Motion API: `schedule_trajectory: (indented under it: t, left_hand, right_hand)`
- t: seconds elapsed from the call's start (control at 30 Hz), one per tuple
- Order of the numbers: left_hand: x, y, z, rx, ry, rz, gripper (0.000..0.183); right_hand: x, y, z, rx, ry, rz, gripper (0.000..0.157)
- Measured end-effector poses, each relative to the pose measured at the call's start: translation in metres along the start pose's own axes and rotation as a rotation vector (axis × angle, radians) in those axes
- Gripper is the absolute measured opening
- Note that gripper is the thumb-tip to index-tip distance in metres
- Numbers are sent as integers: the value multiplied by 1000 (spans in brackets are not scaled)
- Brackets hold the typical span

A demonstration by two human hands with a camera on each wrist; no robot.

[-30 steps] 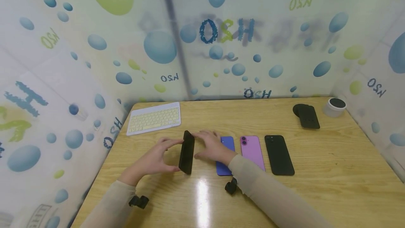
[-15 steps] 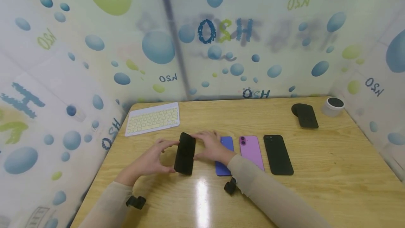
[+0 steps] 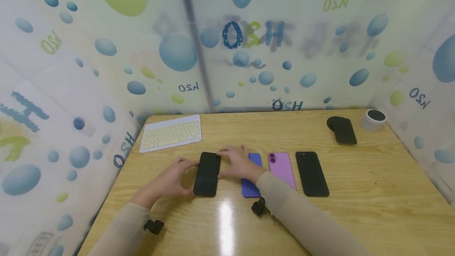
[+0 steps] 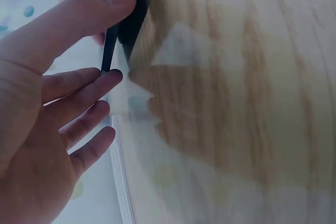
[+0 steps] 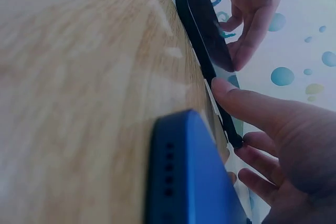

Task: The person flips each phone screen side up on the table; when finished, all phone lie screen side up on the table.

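A black smartphone (image 3: 207, 175) lies screen up, close over the wooden table, between my two hands. My left hand (image 3: 167, 181) holds it by the left side, thumb at the near corner and fingertips at the far part of the edge. With thumb and fingertips my right hand (image 3: 239, 163) grips the right side and far corner. Just under my right wrist lies a blue phone (image 3: 251, 189), partly hidden; its edge (image 5: 170, 171) is large in the right wrist view. The left wrist view shows the held phone (image 4: 111, 40) edge-on beside the left thumb.
A purple phone (image 3: 283, 169) and another black phone (image 3: 313, 174) lie in a row to the right. A white keyboard (image 3: 172, 132) is at the back left. At the back right are a flat black object on a round base (image 3: 345, 130) and a white round container (image 3: 372, 121).
The black phone has been tipped from standing on its long edge to nearly flat, screen up. Both hands have stayed at its sides, the left lowering slightly with it.
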State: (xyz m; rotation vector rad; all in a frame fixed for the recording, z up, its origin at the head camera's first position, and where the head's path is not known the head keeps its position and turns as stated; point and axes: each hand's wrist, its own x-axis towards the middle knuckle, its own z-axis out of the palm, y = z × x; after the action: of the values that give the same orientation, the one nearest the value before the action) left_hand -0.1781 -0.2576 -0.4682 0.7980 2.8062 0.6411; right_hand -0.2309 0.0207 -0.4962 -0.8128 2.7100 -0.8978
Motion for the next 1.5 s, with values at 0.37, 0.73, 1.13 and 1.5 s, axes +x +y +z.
schedule_trajectory:
  t: [0.37, 0.73, 1.13, 1.5]
  left_hand:
    - [6, 2, 4, 135, -23, -7, 97]
    - [7, 3, 4, 132, -38, 22, 98]
    - [21, 30, 8, 78, -11, 62, 95]
    - [50, 59, 30, 63, -63, 152, 90]
  right_hand:
    - [0, 0, -3, -1, -13, -33, 81]
    - [-3, 9, -2, -47, -14, -50, 77]
    - [-38, 35, -34, -41, 53, -32, 62]
    - [-70, 59, -58, -89, 80, -10, 59]
